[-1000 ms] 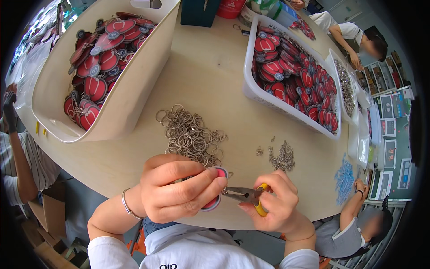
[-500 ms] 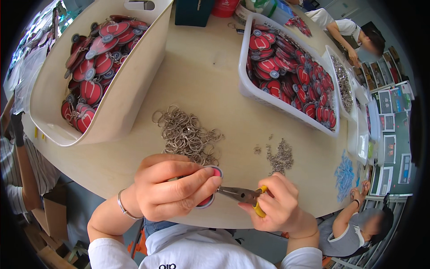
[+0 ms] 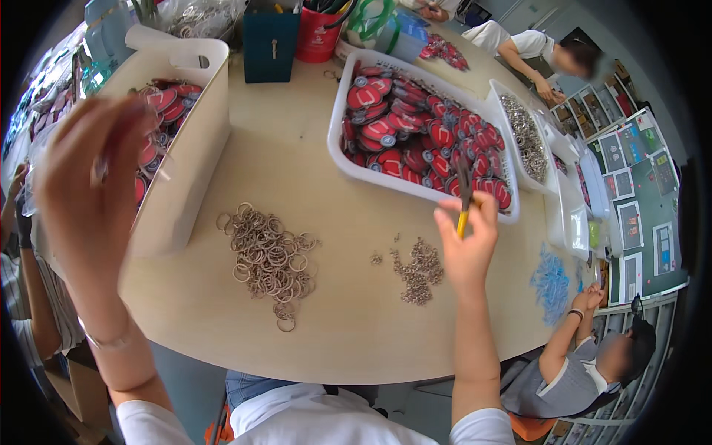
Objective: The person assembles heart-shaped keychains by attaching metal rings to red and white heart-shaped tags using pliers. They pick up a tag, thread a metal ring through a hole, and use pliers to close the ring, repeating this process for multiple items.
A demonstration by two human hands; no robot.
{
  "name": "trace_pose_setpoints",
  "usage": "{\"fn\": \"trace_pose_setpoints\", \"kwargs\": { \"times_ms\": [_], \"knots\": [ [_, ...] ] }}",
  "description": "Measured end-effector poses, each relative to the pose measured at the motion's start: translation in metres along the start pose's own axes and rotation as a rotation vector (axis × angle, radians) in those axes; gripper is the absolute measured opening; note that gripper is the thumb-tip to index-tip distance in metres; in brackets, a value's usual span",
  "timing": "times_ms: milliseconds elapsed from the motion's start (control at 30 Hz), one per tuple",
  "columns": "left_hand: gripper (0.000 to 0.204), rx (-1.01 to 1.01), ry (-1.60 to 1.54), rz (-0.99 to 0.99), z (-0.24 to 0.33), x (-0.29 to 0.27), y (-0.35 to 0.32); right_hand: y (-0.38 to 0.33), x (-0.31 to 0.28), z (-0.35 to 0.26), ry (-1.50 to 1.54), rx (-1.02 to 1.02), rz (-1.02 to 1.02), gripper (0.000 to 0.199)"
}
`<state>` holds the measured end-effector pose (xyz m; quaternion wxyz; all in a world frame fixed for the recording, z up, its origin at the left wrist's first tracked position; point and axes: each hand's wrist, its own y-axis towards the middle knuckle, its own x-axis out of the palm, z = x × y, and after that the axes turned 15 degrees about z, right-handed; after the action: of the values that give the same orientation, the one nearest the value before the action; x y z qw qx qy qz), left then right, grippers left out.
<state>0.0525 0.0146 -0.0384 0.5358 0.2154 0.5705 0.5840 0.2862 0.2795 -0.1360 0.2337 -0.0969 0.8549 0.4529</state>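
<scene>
Okay, cream tub [image 3: 189, 167] left, white basket [image 3: 400, 187] of red tags [image 3: 380, 129] right. Your left hand [image 3: 93, 167] is blurred at the tub, fingers part-curled; can't tell if it's holding anything. Your right hand [image 3: 472, 241] grips yellow-handled pliers [image 3: 464, 189], tips up, near the basket. Split rings [image 3: 268, 256] piled left of smaller metal parts [image 3: 420, 271].

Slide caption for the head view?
Right hand holding pliers, blurred left hand in front of the bin, ring pile on the table.
</scene>
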Motion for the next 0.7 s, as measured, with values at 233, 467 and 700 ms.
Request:
{"fn": "trace_pose_setpoints", "kwargs": {
  "times_ms": [233, 467, 700],
  "knots": [
    [0.023, -0.096, 0.454, -0.530, -0.079, 0.041, 0.040, 0.061, 0.037, 0.022, -0.581, -0.098, -0.220, 0.018],
    [0.036, 0.257, 0.056, -0.200, 0.008, 0.022, 0.009, 0.047, 0.028, 0.029, -0.379, -0.244, 0.126, 0.015],
    [0.060, -0.293, -0.781, -0.608, 0.069, 0.062, -0.077, 0.020, -0.018, -0.051, 0.340, -0.063, -0.416, 0.017]
  ]
}}
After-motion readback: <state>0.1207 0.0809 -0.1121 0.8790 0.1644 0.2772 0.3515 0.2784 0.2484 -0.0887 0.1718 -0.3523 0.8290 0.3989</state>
